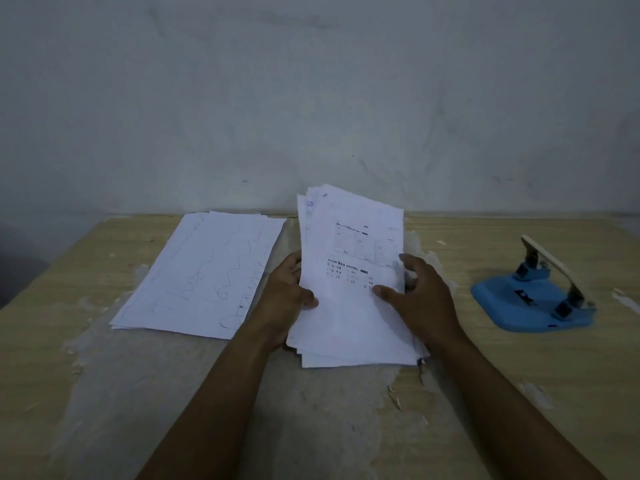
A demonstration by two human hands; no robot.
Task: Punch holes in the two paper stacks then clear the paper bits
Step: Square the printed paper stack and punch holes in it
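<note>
While both hands hold the printed paper stack (349, 282) tilted up off the worktop (104, 393), its sheets sit fanned and uneven, which is probably why it is held this way: lifted so the edges can be squared before punching. The left hand (287, 299) has its grip closed on the stack's left edge, thumb on the front face and fingers behind. The right hand (419, 296) has its grip on the right edge, thumb pressed on the front sheet, the other fingers curled loosely at the margin; how firmly they pinch I cannot tell. The stack's lower edge hangs close to the worktop, though whether it touches is unclear.

Taking the hole punch (535, 294) as the landmark: the held stack is to its left, near but apart from it. The second paper stack (204, 275), scribbled over in pen, lies flat further left of the punch, beyond the held one and just beside the left hand. The punch rests with its lever raised and its mouth seemingly toward the papers, ready to take an edge.

No punched bits are clear on the worktop, whose pale flecks look like peeling surface, so I judge the task is near its start.
</note>
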